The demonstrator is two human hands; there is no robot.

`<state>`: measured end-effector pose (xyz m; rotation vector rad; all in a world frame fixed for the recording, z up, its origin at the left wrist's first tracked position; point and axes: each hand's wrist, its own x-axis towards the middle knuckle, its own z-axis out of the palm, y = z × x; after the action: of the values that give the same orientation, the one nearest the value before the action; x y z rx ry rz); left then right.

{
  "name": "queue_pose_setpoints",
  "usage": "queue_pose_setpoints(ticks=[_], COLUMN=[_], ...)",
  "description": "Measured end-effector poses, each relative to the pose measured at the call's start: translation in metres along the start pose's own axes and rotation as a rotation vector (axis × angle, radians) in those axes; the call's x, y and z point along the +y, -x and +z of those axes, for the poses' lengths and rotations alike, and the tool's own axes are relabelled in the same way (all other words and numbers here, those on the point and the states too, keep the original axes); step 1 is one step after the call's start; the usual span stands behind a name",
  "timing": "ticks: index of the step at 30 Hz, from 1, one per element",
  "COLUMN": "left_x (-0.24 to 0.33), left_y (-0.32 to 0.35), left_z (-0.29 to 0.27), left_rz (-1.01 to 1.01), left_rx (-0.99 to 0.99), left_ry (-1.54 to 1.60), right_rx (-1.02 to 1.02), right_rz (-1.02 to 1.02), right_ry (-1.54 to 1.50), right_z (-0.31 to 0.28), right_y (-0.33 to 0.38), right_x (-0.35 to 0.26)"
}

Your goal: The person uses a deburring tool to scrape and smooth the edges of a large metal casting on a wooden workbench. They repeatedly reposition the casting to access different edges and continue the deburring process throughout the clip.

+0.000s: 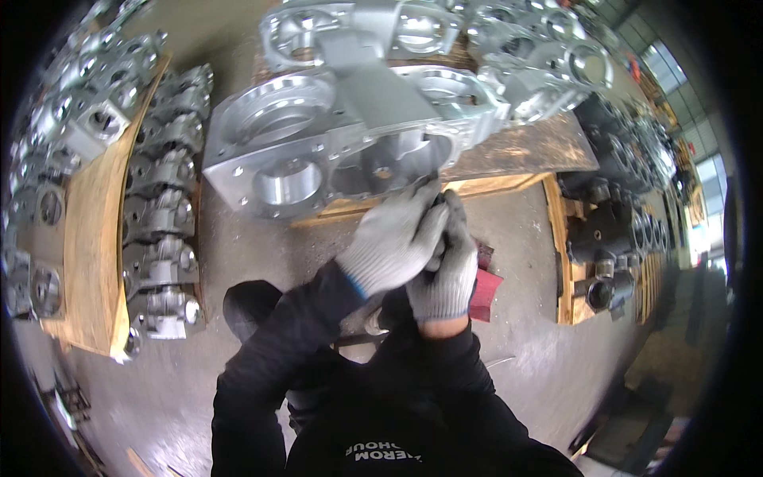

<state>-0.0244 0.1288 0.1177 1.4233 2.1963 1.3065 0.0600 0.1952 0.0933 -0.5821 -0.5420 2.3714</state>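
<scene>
Head view: your left hand (393, 238) and right hand (447, 274), both in pale knit gloves, are together in front of you, with fingers curled and tips meeting. Dark patches show between them, but you cannot tell from here whether they are clamped on a small part or just on each other. The left fingertips come up close to the near edge of the big metal housing (338, 135); whether they touch it is hidden.

For careful handling at this edge, keep both wrists low and steady, pinch with fingertips rather than the whole fist, and turn the hands a little so you can see between them. Mind the glove knit, which could snag on a machined rim.

The housing sits straight ahead, just beyond your hands, on a wooden stand (528, 151). It looks silver-grey, with wide round openings on top, a smooth bright bore on its near left side, a deep rough pocket beside that, and small holes along the faces.

Farther out, a red piece (485, 294) lies right of your right hand, silver castings (163, 207) line the left, and dark castings (608, 226) stand at right.
</scene>
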Motion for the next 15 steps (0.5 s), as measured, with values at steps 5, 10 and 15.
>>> queue_pose_setpoints(ticks=[5,10,15], left_x=[0.015,0.017,0.014], left_y=[-0.009,-0.016,-0.022], left_z=[-0.015,-0.002,0.016], left_rz=[0.279,0.011,0.312], left_rx=[-0.147,0.019,0.205], left_ry=[-0.390,-0.314,-0.403], right_rx=[-0.046,-0.289,-0.333], right_rz=[-0.044,-0.178,-0.128], right_ry=[0.149,0.500,0.255], right_z=[0.019,-0.021,-0.051], right_y=[0.013,0.007,-0.003], right_x=[-0.013,-0.009,-0.011])
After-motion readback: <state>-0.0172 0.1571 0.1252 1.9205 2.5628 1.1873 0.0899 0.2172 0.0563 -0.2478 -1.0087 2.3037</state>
